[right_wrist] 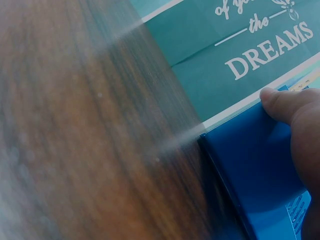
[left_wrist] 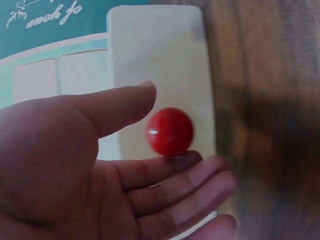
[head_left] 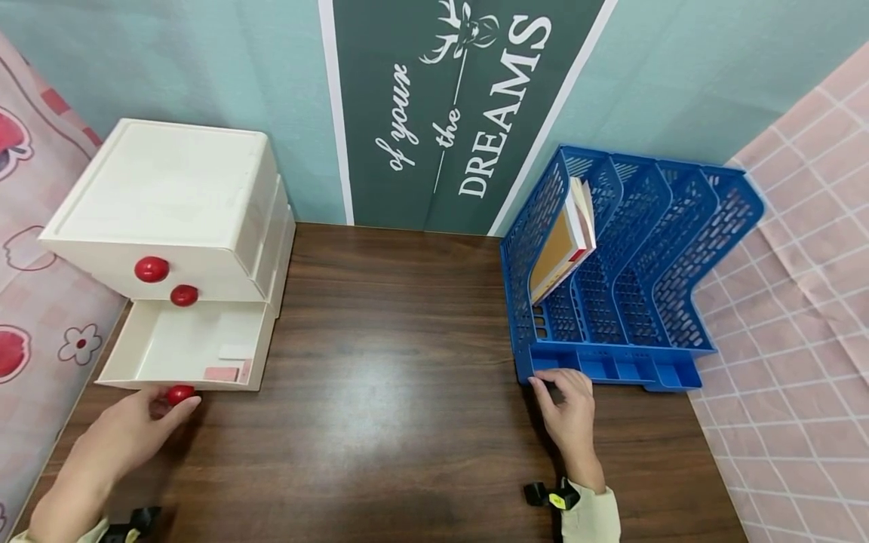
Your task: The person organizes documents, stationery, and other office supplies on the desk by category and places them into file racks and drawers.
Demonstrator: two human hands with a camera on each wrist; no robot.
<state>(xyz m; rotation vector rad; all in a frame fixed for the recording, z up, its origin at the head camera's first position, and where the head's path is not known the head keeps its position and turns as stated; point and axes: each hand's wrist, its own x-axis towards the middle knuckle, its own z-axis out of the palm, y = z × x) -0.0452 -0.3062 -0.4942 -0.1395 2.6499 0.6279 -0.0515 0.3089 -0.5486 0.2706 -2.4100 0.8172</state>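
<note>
At the left, the bottom drawer (head_left: 197,343) of a white drawer unit (head_left: 159,181) stands pulled out. My left hand (head_left: 132,430) is at its round red knob (head_left: 179,395). The left wrist view shows the knob (left_wrist: 170,131) between thumb and fingers, the thumb a little off it and the fingers nearly straight along its lower side. On the right stands a blue file rack (head_left: 543,362). My right hand (head_left: 569,403) grips its front left corner, thumb (right_wrist: 280,102) against the blue wall (right_wrist: 250,160); the other fingers are mostly hidden in the right wrist view.
Inside the open drawer lie small pink blocks (head_left: 222,374) and a white piece (head_left: 235,352). A book (head_left: 563,241) leans in the rack's leftmost slot. Brown tabletop (head_left: 394,339) lies between unit and rack. Cloth backdrops (head_left: 292,113) border the table behind and at both sides.
</note>
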